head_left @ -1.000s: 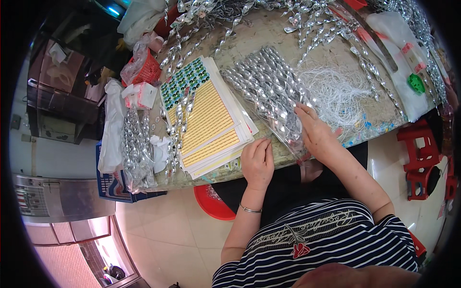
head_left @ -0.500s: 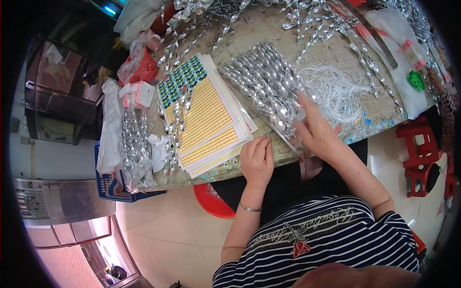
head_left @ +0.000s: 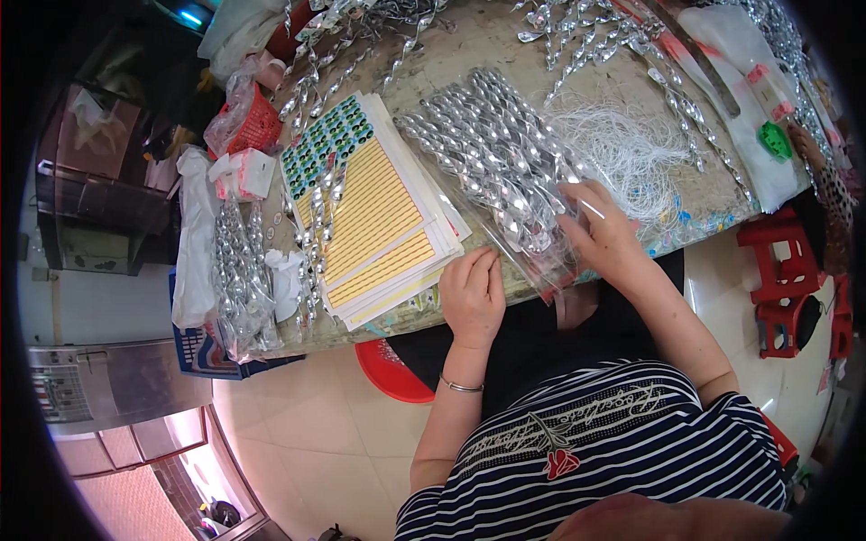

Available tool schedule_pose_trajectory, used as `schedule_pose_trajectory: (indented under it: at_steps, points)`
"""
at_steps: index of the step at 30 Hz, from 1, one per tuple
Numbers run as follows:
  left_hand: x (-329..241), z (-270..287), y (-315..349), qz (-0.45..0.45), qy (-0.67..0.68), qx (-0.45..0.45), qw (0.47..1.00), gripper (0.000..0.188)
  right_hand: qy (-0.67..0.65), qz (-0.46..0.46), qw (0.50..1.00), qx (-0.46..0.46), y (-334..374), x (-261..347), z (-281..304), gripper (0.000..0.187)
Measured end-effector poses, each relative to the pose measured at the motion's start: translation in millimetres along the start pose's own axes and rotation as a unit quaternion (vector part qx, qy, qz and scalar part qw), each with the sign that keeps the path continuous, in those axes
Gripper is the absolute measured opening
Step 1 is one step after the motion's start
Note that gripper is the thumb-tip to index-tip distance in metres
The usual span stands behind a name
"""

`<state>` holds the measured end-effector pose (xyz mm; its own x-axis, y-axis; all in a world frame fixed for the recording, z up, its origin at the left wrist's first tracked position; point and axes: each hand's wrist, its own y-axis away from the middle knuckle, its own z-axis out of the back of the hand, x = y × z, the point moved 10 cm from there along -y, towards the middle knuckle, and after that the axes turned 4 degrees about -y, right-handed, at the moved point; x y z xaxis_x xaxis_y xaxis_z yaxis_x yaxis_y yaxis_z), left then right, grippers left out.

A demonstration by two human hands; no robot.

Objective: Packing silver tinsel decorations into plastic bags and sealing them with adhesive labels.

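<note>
A clear plastic bag (head_left: pixel 505 167) full of twisted silver foil strips lies slanted on the table, its lower end at the front edge. My right hand (head_left: pixel 606 233) rests on the bag's lower right side, thumb and index finger apart against the plastic. At the bag's lower left edge is my left hand (head_left: pixel 474 293), fingers bent and pressed together; whatever they may pinch is hidden. Left of the bag lies a stack of printed sheets (head_left: pixel 374 230) with yellow rows and blue-green round stickers, several silver twists (head_left: pixel 316 243) across it.
A tangle of white string (head_left: pixel 622 162) lies right of the bag. More silver twists (head_left: pixel 234 279), a red basket (head_left: pixel 255 122) and a blue crate (head_left: pixel 200 352) are at left. Red stools (head_left: pixel 776 261) stand at right. At the far right is another person's hand (head_left: pixel 803 140).
The view has shifted slightly, moving the table left in the picture. My right hand's fingers have bent a little more over the bag. My left hand stays closed by the bag's edge.
</note>
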<state>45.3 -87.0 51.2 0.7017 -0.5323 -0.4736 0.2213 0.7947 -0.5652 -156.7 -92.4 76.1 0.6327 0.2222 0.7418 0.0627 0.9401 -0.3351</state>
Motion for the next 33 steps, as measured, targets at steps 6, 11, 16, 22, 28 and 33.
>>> schedule_pose_trajectory:
  at_steps: [6,11,16,22,28,33]
  points:
    - [0,-1,1,-0.004,-0.008,-0.001,1.0,0.015,-0.007,-0.006,1.0,-0.012,-6,-1,1,0.034]
    - [0,-1,0,-0.006,-0.008,0.0,1.0,0.015,-0.006,-0.033,0.999,-0.02,-10,-1,7,0.032]
    - [0,0,2,-0.009,-0.015,-0.006,1.0,0.015,0.068,0.028,0.997,-0.023,-11,6,6,0.03]
    - [-1,-1,2,-0.011,-0.014,-0.001,1.0,0.015,0.093,0.007,0.996,-0.005,-13,3,1,0.027]
    - [-2,-2,1,-0.01,-0.014,0.005,1.0,0.015,0.011,0.032,0.998,-0.059,-18,4,8,0.022]
    - [1,-1,2,-0.009,-0.019,0.002,1.0,0.015,-0.084,-0.097,0.992,0.012,-24,6,1,0.022]
